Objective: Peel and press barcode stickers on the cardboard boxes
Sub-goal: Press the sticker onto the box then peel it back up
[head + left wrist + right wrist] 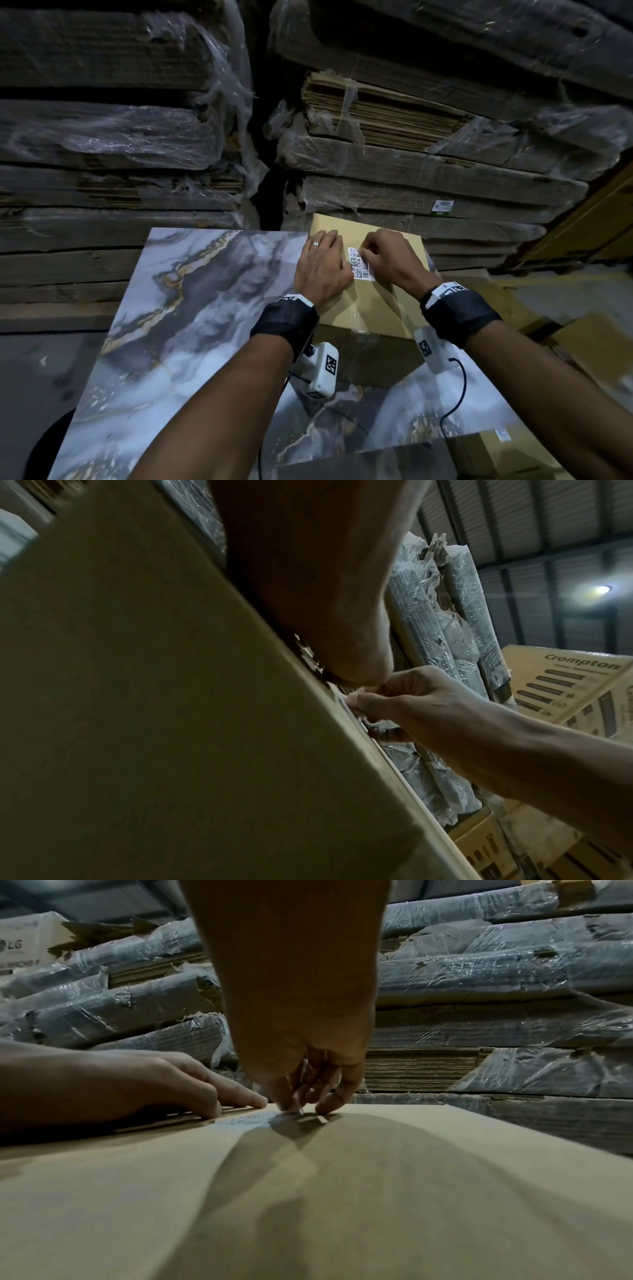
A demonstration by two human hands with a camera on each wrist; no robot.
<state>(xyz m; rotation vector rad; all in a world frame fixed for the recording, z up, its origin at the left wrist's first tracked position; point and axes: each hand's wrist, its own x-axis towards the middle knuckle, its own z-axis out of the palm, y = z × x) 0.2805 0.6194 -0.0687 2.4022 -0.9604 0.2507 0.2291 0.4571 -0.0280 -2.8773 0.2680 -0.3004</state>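
**Sticker's on the box, just pressing it down now**

So here's where I'm at. The white barcode sticker (360,263) is lying on top of the plain tan cardboard box (387,308), toward the far half of the lid, and it sits right between my two hands. Its long axis runs away from me, tilted a bit so the near end drifts rightward.

My left hand (322,265) is flat on the box just left of the sticker, fingers straight and relaxed, not gripping anything. From the right wrist view the fingertips (253,1102) are down on the cardboard beside the sticker's edge, basically pinning the box.

My right hand (394,258) is on the sticker's right side, fingers curled, with the tips coming down at the sticker's far right edge. Can't honestly tell whether I'm pinching a corner of it or only pushing on it; it's too small and shadowed in every view.

Both hands are right at the sticker, but the right one is the one working it. My guess: the next move is a rub along that long axis, far end to near end, so it goes down without bubbles.

The box sits on the far right part of the grey marble-patterned tabletop (191,308).
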